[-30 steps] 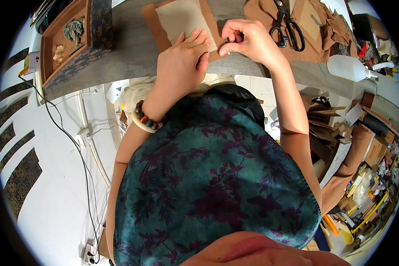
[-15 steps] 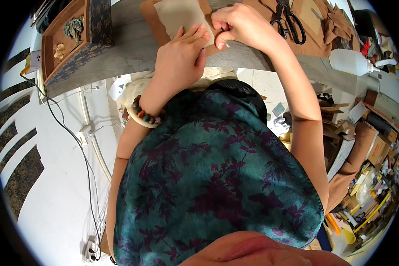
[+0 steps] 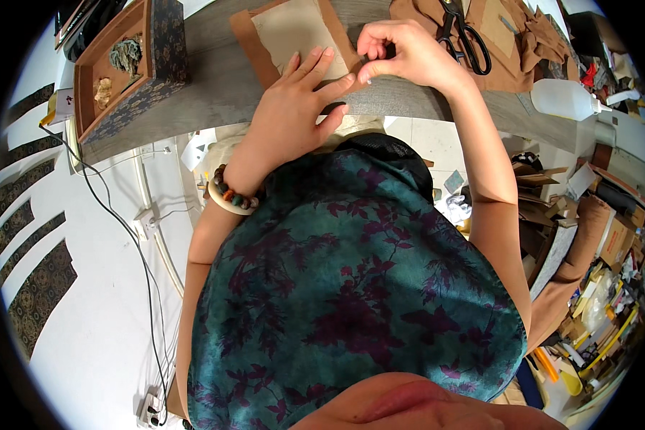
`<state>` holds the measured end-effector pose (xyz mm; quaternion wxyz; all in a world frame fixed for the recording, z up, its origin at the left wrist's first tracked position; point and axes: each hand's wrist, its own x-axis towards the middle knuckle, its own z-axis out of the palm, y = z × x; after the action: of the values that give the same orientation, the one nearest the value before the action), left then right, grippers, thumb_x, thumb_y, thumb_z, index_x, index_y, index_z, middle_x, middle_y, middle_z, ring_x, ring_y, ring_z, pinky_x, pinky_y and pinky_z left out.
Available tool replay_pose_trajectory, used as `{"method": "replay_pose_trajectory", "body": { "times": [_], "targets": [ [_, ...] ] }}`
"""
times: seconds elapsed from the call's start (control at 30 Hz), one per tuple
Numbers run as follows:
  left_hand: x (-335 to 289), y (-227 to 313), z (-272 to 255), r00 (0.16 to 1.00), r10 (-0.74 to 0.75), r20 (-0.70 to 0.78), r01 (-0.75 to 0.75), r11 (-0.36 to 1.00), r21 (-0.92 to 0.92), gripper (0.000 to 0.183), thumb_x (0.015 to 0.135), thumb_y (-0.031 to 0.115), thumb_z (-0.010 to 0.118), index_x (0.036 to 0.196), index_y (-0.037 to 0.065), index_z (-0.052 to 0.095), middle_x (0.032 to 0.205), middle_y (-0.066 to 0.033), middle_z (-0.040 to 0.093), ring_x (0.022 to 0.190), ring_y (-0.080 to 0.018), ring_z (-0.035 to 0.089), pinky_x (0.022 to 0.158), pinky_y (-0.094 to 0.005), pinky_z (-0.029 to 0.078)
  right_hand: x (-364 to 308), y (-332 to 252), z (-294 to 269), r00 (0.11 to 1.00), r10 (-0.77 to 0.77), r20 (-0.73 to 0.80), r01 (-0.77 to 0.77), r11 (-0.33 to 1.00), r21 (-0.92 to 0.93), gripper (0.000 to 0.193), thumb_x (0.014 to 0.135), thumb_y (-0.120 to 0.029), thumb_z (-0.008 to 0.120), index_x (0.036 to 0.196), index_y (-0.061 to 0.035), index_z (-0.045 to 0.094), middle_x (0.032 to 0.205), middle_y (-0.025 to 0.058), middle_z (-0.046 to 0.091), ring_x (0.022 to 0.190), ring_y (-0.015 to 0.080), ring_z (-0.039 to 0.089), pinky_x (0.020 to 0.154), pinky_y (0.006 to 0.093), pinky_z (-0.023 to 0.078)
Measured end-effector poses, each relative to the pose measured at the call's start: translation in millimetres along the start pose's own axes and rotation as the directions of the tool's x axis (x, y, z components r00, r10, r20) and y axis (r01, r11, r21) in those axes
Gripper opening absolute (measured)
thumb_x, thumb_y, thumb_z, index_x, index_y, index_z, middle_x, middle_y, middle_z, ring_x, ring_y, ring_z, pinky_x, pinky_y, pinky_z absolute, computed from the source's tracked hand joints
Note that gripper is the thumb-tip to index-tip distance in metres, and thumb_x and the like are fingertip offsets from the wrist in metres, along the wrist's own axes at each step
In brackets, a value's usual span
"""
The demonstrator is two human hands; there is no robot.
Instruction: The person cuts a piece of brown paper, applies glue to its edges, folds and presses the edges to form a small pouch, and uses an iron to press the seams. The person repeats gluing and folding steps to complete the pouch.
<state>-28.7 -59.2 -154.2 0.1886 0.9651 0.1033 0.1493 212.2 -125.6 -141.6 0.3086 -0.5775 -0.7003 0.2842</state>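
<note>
A beige sheet (image 3: 287,32) with an uneven edge lies on a larger brown piece (image 3: 247,49) that looks like leather or cloth, at the table's near edge. My left hand (image 3: 290,107) rests flat on the lower part of the sheet, fingers spread and thumb out to the right. Beside the brown piece's right edge is my right hand (image 3: 412,59), its fingers curled and the thumb apart from them. I see nothing held between its fingertips.
Black-handled scissors (image 3: 469,43) lie on brown material (image 3: 491,75) at the right. Farther right is a translucent plastic bottle (image 3: 562,99). A patterned open box (image 3: 168,54) stands on the left of the grey table (image 3: 208,86). Cluttered boxes fill the floor at right.
My left hand has spread its fingers and thumb wider and sits slightly lower. My right hand has shifted a little to the right, away from the beige sheet.
</note>
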Motion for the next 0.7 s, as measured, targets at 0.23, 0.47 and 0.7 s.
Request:
{"method": "replay_pose_trajectory", "body": {
  "times": [0.23,0.47,0.7],
  "targets": [
    [0.4,-7.9,-6.4,0.993,-0.119,0.011,0.119,0.969,-0.218,0.041,0.089,0.014,0.06,0.129,0.008,0.054,0.131,-0.0198,0.055,0.103,-0.0373,0.061,0.104,-0.0444,0.043,9.2,0.4,12.3,0.999,0.032,0.031,-0.026,0.98,-0.198,0.038,0.067,-0.025,0.084,0.08,-0.0052,0.054,0.067,0.0024,0.05,0.064,0.0224,0.051,0.059,0.034,0.041],
    [-0.6,-34.6,-15.8,0.968,-0.234,0.093,0.251,0.865,-0.434,0.04,0.094,0.006,0.047,0.134,0.006,0.051,0.122,-0.0159,0.058,0.075,-0.0285,0.062,0.07,-0.0352,0.046,6.1,-17.6,23.2,0.994,-0.067,-0.083,0.032,0.929,-0.369,0.035,0.074,-0.037,0.077,0.077,-0.0087,0.056,0.067,0.0021,0.053,0.066,0.0217,0.055,0.076,0.0307,0.037],
    [-5.1,-54.6,-19.7,0.967,-0.25,-0.047,0.128,0.638,-0.76,0.038,0.094,0.001,0.048,0.132,0.004,0.055,0.124,-0.0088,0.06,0.076,-0.0181,0.058,0.08,-0.0308,0.048,13.8,-42.7,48.0,0.976,-0.061,-0.21,0.045,0.996,-0.081,0.018,0.081,-0.019,0.074,0.088,-0.0056,0.065,0.082,0.0061,0.06,0.076,0.0248,0.059,0.077,0.0361,0.046]
  ]
}}
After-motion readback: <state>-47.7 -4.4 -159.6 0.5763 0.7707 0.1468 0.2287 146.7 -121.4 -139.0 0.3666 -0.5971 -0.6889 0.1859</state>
